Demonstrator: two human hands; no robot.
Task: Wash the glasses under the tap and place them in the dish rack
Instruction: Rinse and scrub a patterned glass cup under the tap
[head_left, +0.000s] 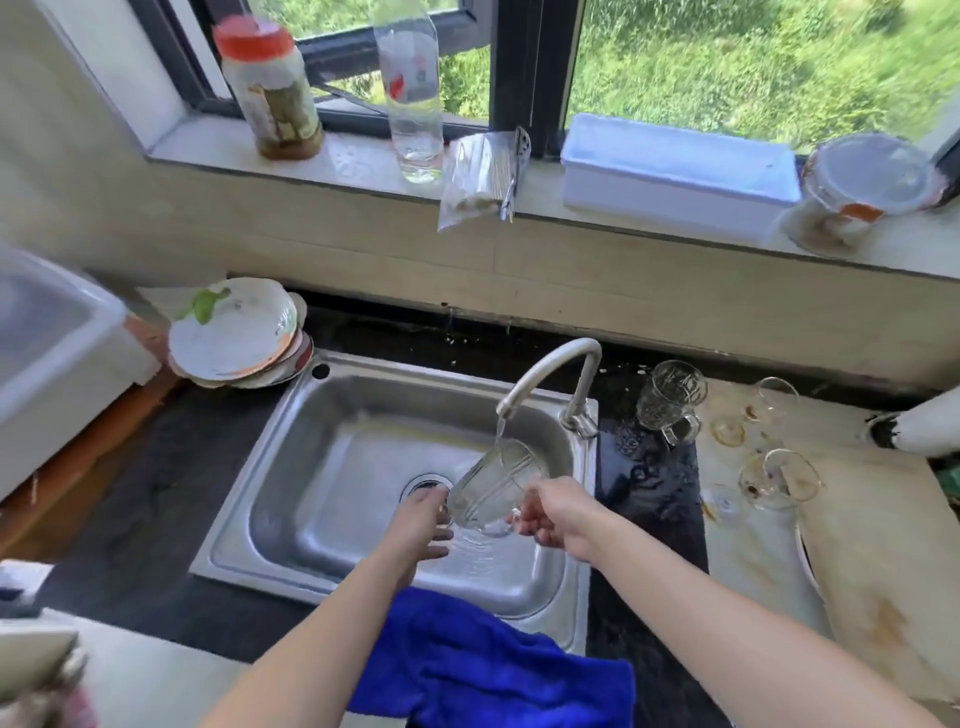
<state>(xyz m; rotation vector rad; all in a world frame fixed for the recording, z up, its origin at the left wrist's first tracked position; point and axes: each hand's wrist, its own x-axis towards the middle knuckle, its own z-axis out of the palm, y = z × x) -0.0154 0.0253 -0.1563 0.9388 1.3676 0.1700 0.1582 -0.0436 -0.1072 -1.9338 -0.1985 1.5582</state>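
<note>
Gripping tilted glass (491, 488) under tap (550, 379), right hand (558, 514) closed, left hand (426, 525) cupping, mid-sink (322, 467).

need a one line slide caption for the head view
Both hands, left and right, tilt a glass mug under the running tap over the steel sink; unwashed glasses wait alongside.

1. Two bare forearms enter from the bottom edge; no sleeves in view.
2. Left hand (423, 525): no ring, watch or glove seen.
3. Right hand (558, 517): likewise bare, wrist unadorned.
4. Fingertip detail blurred.
</note>
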